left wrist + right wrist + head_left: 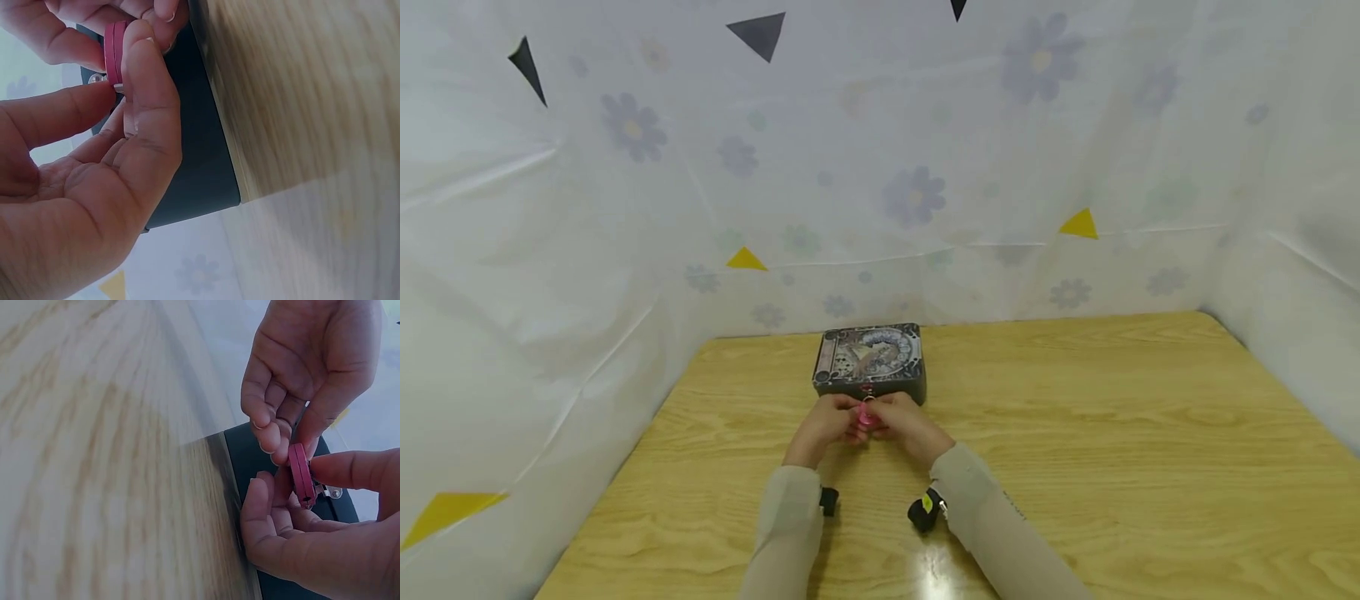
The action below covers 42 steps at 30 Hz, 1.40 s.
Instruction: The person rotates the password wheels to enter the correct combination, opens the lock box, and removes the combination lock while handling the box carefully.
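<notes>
A small pink padlock [868,415], thick and flat-sided, hangs at the front of a dark box [872,354] with a printed picture lid. My left hand [829,427] pinches it from the left between thumb and fingers. From the other side my right hand [912,427] holds it too, thumb against one face and fingers curled behind. Right beside the padlock, the right wrist view shows a metal clasp [335,492] on the box front. Fingers partly cover the padlock and its shackle.
The box stands near the back edge of a wood-grain table [1112,433]. White sheeting [850,167] with flowers and triangles hangs behind and at both sides. A black strap piece [925,510] sits at the right wrist.
</notes>
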Motion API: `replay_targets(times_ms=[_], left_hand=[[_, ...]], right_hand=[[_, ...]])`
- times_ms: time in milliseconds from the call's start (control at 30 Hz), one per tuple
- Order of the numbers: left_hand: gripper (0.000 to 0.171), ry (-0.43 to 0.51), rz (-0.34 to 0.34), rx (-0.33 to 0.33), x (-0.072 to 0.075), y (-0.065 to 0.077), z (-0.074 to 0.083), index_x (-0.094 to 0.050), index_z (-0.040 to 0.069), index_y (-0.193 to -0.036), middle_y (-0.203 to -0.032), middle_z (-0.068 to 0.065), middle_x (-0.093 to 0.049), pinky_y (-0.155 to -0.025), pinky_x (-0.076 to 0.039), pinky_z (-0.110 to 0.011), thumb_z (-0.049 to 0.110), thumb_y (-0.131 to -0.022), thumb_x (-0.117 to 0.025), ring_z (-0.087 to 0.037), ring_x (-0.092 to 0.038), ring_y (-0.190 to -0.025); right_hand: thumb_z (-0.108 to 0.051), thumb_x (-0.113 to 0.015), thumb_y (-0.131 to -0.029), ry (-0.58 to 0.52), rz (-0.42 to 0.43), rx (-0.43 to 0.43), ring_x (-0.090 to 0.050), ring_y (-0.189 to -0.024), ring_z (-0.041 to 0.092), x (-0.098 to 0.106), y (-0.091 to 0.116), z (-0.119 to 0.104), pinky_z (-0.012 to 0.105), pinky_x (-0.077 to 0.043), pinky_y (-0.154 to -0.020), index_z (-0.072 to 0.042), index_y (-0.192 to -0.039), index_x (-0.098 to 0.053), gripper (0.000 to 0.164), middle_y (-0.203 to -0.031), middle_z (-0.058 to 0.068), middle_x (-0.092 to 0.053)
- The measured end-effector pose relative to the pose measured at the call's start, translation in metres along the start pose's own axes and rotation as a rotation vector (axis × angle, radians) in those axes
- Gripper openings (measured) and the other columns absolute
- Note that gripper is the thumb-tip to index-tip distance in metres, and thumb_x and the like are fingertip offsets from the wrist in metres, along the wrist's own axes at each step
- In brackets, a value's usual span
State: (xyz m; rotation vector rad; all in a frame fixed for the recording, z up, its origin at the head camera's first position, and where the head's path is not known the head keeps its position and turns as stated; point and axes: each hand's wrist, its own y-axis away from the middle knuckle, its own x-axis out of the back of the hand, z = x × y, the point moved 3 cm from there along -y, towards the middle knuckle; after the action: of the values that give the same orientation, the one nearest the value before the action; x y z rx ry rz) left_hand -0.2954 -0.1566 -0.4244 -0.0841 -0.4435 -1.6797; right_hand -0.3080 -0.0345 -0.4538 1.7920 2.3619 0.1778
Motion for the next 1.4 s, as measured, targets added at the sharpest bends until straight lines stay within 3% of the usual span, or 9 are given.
replay_targets(times_ms=[600, 1000, 1400], left_hand=[[0.017, 0.0, -0.003, -0.004, -0.0019, -0.0004, 0.0021, -0.059, -0.014, -0.104, -0.07, -0.011, -0.062, -0.057, -0.055, -0.027, -0.005, -0.096, -0.046, -0.013, -0.059, -0.055], [0.017, -0.006, -0.002, 0.004, -0.0025, -0.0014, 0.0003, -0.057, -0.016, -0.105, -0.07, -0.013, -0.062, -0.06, -0.057, -0.031, -0.005, -0.096, -0.048, -0.014, -0.06, -0.055], [0.014, -0.011, 0.016, 0.01, -0.0025, -0.0011, 0.0016, -0.056, -0.012, -0.104, -0.071, -0.012, -0.061, -0.059, -0.056, -0.031, -0.003, -0.097, -0.048, -0.014, -0.059, -0.056]], right_hand=[[-0.003, -0.048, -0.093, 0.02, 0.012, 0.015, -0.053, -0.064, 0.01, -0.0004, 0.0039, -0.0029, 0.021, -0.05, -0.059, 0.007, -0.092, -0.06, 0.016, -0.075, 0.001, -0.055], [-0.002, -0.049, -0.094, -0.036, -0.022, -0.027, -0.053, -0.067, 0.01, 0.0007, 0.0048, -0.0026, 0.022, -0.05, -0.062, 0.006, -0.092, -0.06, 0.014, -0.076, 0.001, -0.056], [-0.001, -0.045, -0.094, -0.047, -0.048, -0.002, -0.054, -0.063, 0.007, -0.0005, 0.0047, -0.0038, 0.018, -0.048, -0.059, 0.01, -0.094, -0.059, 0.017, -0.072, 0.001, -0.057]])
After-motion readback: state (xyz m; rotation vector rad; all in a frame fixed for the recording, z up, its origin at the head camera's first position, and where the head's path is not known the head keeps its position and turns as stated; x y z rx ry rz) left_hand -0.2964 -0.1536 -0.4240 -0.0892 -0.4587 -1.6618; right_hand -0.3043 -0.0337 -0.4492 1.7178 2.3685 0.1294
